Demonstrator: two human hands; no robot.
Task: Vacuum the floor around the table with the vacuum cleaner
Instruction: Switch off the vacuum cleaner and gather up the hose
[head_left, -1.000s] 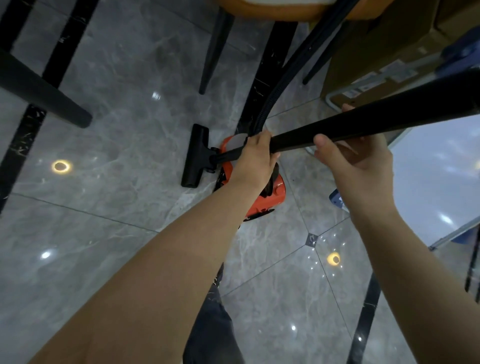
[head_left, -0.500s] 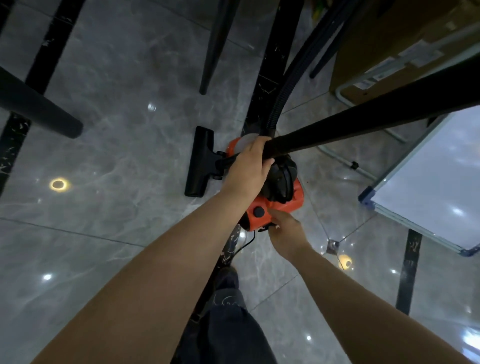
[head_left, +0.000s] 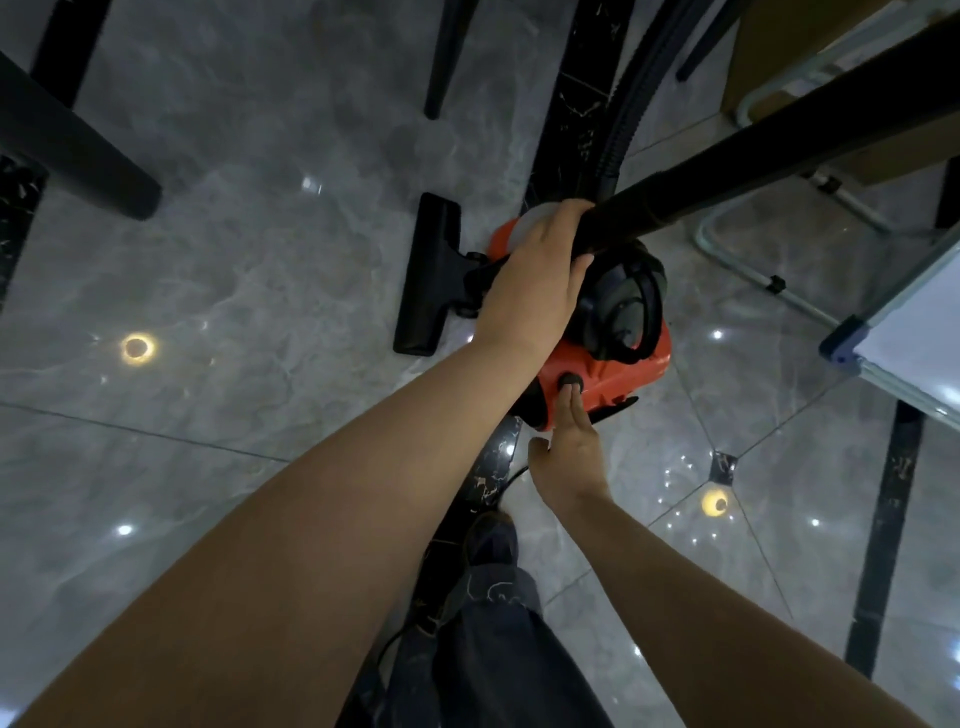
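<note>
An orange and black vacuum cleaner (head_left: 621, 364) sits on the grey marble floor (head_left: 260, 270). Its black wand (head_left: 769, 150) runs from upper right down to a flat black floor nozzle (head_left: 428, 275) lying left of the body. A ribbed black hose (head_left: 628, 119) rises from the body toward the top of the view. My left hand (head_left: 530, 291) is wrapped around the lower wand. My right hand (head_left: 569, 447) reaches to the body's near end, fingers stretched out and touching a round black button (head_left: 570, 381).
Black table or chair legs stand at the far left (head_left: 78, 150) and top centre (head_left: 447, 57). A whiteboard (head_left: 914, 338) on a metal stand (head_left: 748, 260) and a cardboard box (head_left: 779, 47) crowd the right. A black cord (head_left: 511, 475) trails by my foot (head_left: 491, 540).
My right hand let go of the wand and dropped to the vacuum's body, fingertips now on the button. The left hand kept its grip on the wand.
</note>
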